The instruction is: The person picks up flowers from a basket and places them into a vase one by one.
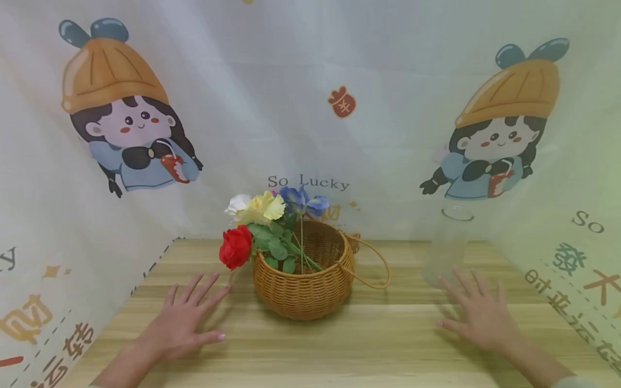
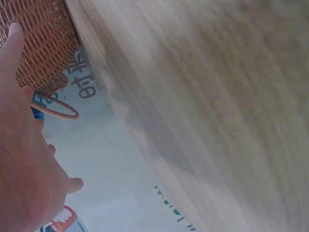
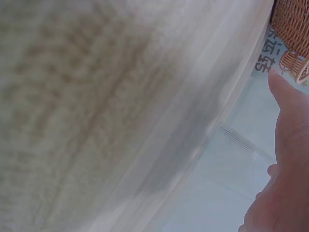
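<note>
A round wicker basket (image 1: pixel 303 296) with a loop handle stands mid-table. Artificial flowers lean out over its left rim: a red rose (image 1: pixel 235 247), a yellow flower (image 1: pixel 266 207), a white one (image 1: pixel 237 205) and a blue one (image 1: pixel 303 200), their green stems inside the basket. My left hand (image 1: pixel 181 326), fingers spread, is left of the basket and below the rose, holding nothing. On the right, my right hand (image 1: pixel 480 312) also spreads its fingers, holding nothing. Its fingertips overlap the foot of a clear glass vase (image 1: pixel 446 248) in the head view.
The wooden table (image 1: pixel 330 350) is bounded at the back and sides by a pale printed cloth (image 1: pixel 310 124) with cartoon figures and lettering. The basket's handle (image 1: pixel 383 264) sticks out to the right, toward the vase.
</note>
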The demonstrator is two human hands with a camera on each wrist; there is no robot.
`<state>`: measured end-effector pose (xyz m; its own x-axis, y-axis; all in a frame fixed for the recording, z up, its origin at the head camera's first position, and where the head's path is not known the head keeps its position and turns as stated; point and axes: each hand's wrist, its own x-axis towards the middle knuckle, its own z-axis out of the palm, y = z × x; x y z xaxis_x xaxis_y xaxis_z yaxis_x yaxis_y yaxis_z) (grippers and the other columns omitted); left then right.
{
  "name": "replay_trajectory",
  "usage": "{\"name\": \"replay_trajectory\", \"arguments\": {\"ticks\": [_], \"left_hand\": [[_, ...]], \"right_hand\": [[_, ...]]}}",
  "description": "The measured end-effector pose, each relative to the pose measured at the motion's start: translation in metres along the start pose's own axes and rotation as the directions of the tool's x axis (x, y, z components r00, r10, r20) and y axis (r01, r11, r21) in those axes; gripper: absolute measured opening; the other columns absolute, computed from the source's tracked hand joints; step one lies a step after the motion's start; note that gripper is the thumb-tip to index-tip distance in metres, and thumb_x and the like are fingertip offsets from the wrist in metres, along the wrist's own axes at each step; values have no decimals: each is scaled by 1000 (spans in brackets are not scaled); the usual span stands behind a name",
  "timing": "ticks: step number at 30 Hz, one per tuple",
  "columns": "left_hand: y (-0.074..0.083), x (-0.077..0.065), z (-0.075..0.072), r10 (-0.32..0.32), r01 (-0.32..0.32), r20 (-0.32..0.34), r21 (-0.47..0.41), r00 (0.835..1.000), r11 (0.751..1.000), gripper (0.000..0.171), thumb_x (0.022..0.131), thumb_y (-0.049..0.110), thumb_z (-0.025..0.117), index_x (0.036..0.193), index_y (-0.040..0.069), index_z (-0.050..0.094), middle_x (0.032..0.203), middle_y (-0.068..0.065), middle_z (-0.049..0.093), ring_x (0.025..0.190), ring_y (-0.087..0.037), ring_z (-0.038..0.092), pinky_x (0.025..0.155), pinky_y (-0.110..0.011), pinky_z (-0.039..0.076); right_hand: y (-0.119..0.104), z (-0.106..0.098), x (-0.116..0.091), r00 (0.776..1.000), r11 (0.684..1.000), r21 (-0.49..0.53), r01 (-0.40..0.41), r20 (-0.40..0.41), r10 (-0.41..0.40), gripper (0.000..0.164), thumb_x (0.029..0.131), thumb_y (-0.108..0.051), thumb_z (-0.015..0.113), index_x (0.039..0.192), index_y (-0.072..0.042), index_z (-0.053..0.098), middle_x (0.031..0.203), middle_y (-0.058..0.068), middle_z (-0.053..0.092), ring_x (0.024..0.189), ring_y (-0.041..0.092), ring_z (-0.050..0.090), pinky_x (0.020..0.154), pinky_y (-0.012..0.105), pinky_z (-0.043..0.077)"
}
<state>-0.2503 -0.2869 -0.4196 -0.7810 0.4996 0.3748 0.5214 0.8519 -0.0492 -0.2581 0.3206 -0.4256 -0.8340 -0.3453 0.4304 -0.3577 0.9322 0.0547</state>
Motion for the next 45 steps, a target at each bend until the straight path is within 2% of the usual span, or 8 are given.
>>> {"name": "replay_trajectory", "arguments": {"ticks": [8, 15, 20, 26, 33, 38, 45], "left_hand": [[7, 2, -3, 57, -57, -16, 17, 998, 998, 82, 82, 65, 63, 149, 22, 41, 159, -10, 21, 140, -45, 21, 101, -72, 20], [17, 8, -6, 103, -103, -26, 15, 994, 995, 86, 79, 68, 64, 149, 25, 40, 158, -8, 26, 139, -43, 25, 100, -67, 28], [24, 12, -8, 129, -129, -45, 15, 991, 992, 88, 78, 69, 65, 150, 26, 39, 157, -7, 28, 139, -41, 26, 102, -65, 28], [30, 15, -8, 121, -123, -89, -17, 989, 992, 88, 78, 65, 68, 150, 25, 38, 157, -8, 29, 139, -40, 26, 101, -66, 29], [40, 20, -9, 106, -117, -130, -76, 986, 990, 87, 78, 59, 72, 150, 23, 39, 157, -6, 28, 139, -35, 26, 101, -65, 30], [47, 26, -9, 101, -120, -172, -103, 980, 987, 85, 78, 55, 73, 150, 22, 40, 157, -5, 28, 138, -36, 30, 102, -64, 30], [55, 34, -7, 134, -158, -201, -109, 970, 981, 84, 80, 57, 71, 150, 21, 39, 157, -3, 29, 136, -34, 34, 101, -62, 33]], "right_hand": [[4, -8, 6, 998, 999, 34, -40, -42, 41, 90, 80, -56, 71, 153, -22, 30, 152, 23, 27, 134, 55, 21, 95, 81, 6], [5, -12, 11, 992, 998, 29, -47, -117, 50, 95, 77, -54, 75, 153, -22, 28, 151, 23, 28, 134, 56, 21, 96, 79, 8], [7, -14, 15, 989, 998, 15, -58, -137, 60, 97, 76, -50, 76, 153, -19, 27, 151, 25, 27, 133, 56, 21, 97, 78, 10], [9, -17, 19, 978, 998, 17, -56, -198, 59, 94, 73, -44, 79, 148, -9, 34, 146, 29, 30, 128, 56, 28, 94, 77, 20], [9, -18, 25, 963, 998, 35, -60, -261, 67, 95, 75, -45, 78, 149, -7, 33, 148, 28, 29, 126, 55, 31, 94, 70, 27], [7, -19, 29, 953, 997, 59, -57, -295, 72, 93, 76, -45, 76, 148, -6, 33, 147, 30, 30, 126, 56, 32, 95, 69, 27], [5, -18, 34, 952, 994, 80, -77, -291, 97, 92, 75, -39, 78, 147, -4, 32, 145, 31, 30, 129, 56, 28, 98, 70, 23]]}}
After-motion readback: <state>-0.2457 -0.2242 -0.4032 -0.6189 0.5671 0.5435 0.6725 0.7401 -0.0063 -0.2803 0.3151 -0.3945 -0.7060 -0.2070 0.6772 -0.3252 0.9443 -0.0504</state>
